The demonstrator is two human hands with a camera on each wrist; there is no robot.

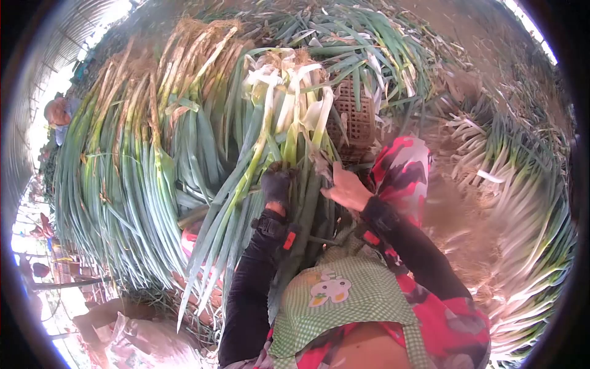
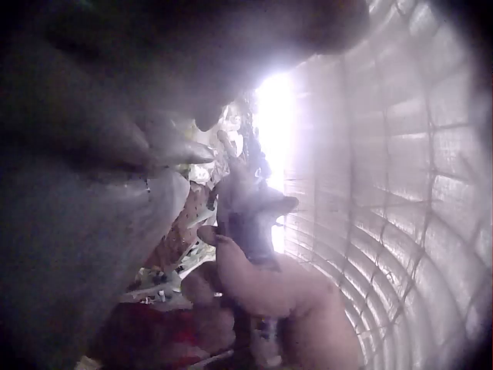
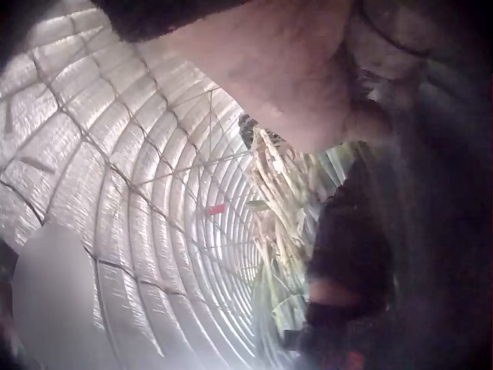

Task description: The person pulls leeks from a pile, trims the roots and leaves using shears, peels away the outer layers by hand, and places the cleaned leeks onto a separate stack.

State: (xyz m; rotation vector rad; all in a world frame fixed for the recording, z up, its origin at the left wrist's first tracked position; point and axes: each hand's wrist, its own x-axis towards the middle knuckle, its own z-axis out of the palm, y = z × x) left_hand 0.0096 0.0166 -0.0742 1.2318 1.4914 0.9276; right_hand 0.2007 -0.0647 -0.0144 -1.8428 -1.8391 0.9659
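In the head view a bunch of long green onions (image 1: 289,117) lies roots-away in front of the body. My left hand (image 1: 276,186), in a dark glove, grips stalks of this bunch. Just right of it, my bare right hand (image 1: 348,189) pinches a limp, brownish leaf (image 1: 322,165) at the bunch's side. The left wrist view shows the right hand (image 2: 269,289) with thumb and fingers closed round something dark and blurred. Part of the right hand (image 3: 285,85) fills the top of the right wrist view, near the dark left glove (image 3: 350,231).
A large row of onions (image 1: 129,166) lies at left, and another pile (image 1: 510,190) spreads along the right. Beyond the right hand stands a brown plastic crate (image 1: 354,117), with loose leaves (image 1: 381,46) behind it. A person (image 1: 59,114) is at the far left.
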